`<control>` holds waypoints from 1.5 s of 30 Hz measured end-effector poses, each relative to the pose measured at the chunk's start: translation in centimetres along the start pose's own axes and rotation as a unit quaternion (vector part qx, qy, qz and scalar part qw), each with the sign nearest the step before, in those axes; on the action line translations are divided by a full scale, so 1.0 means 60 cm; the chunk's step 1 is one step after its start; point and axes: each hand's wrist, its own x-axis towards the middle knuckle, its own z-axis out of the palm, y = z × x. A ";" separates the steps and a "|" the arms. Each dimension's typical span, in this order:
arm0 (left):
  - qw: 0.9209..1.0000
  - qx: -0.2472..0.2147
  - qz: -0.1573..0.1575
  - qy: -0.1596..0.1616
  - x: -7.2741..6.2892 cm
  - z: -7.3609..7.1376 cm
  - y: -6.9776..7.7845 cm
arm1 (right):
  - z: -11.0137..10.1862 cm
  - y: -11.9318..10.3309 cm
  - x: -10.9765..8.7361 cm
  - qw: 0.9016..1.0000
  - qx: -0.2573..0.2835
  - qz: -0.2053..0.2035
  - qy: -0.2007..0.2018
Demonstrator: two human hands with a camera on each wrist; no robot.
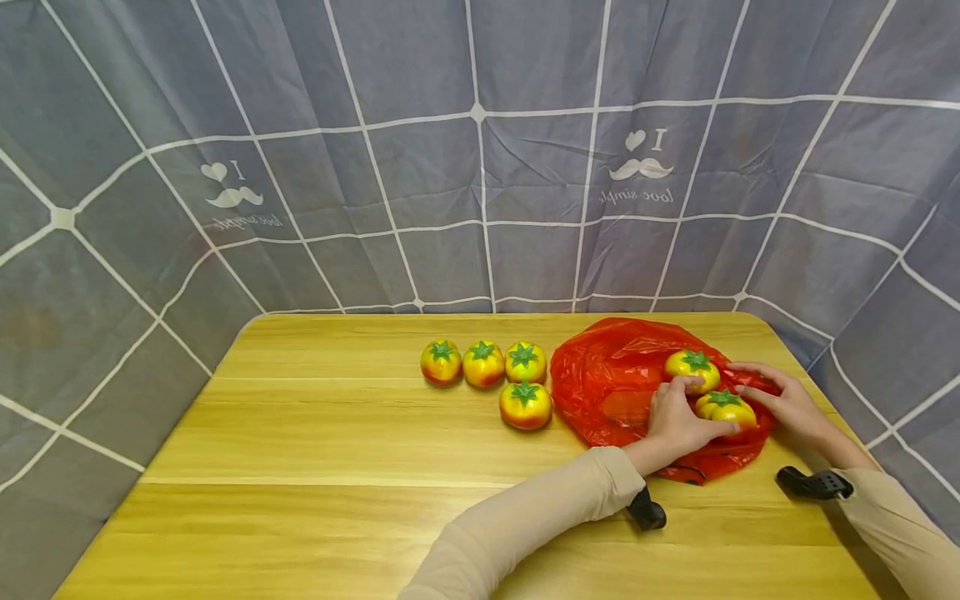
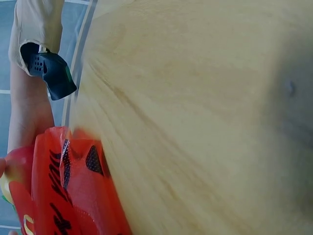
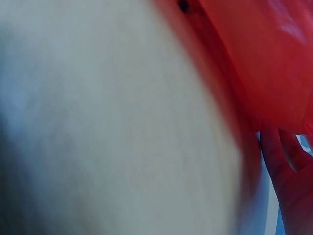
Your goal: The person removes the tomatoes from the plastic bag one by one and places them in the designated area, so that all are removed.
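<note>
A crumpled red plastic bag point(image 1: 600, 367) lies at the right of the wooden table, printed with black marks. Two yellow-red toy tomatoes with green star-shaped tops are at its right part: a rear tomato point(image 1: 678, 365) and a front tomato point(image 1: 723, 408). My left hand point(image 1: 675, 425) grips the front tomato, thumb along its near side and fingers reaching between the two. From the right, my right hand point(image 1: 795, 408) holds the bag's edge, with its fingers close to both tomatoes. The left wrist view shows the bag point(image 2: 88, 196) near the tomato point(image 2: 19, 171); the right fingertips are partly hidden.
Left of the bag stand three tomatoes point(image 1: 483, 364) in a row, with another tomato point(image 1: 525, 406) in front of them. Grey curtains point(image 1: 420, 167) with white lines enclose the table point(image 1: 300, 467) at the back and sides. Black wrist straps point(image 1: 813, 483) sit at the cuffs.
</note>
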 end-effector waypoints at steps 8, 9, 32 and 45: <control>1.000 0.016 -0.010 -0.008 -0.001 0.006 -0.002 | -0.003 0.002 -0.002 1.000 -0.007 0.009 0.003; 1.000 0.019 -0.011 -0.008 -0.001 0.007 -0.002 | -0.003 0.002 -0.001 1.000 -0.004 0.011 0.003; 0.997 0.060 -0.003 -0.039 -0.005 0.018 -0.007 | 0.003 -0.010 0.001 1.000 0.023 -0.015 -0.009; 0.997 0.068 -0.017 -0.043 -0.003 0.019 -0.005 | 0.003 -0.004 0.002 0.999 0.029 -0.025 -0.008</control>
